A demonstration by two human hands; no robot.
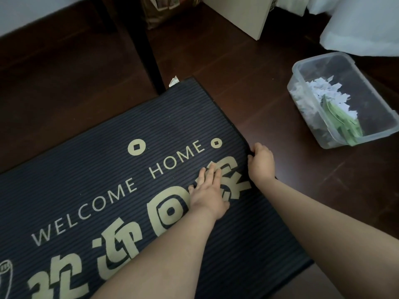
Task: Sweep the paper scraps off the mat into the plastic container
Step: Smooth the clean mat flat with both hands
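The edge of the mat (129, 130) is clasped in the grip of the right hand (261, 164); the left hand (208, 193) is laid flat on it, gripping nothing. Paper scraps (323, 92) are held in the container (354, 83).

Open passage over bare floor (269, 117) between the right edge of the mat (151, 117) and the plastic container (356, 87). Container uncovered, open from above, paper scraps (319, 91) heaped along its left side. Blocked at the mat's far corner by a dark furniture leg (148, 52); farther back, a pale box (239, 11), and white cloth (362, 29) close behind the container.
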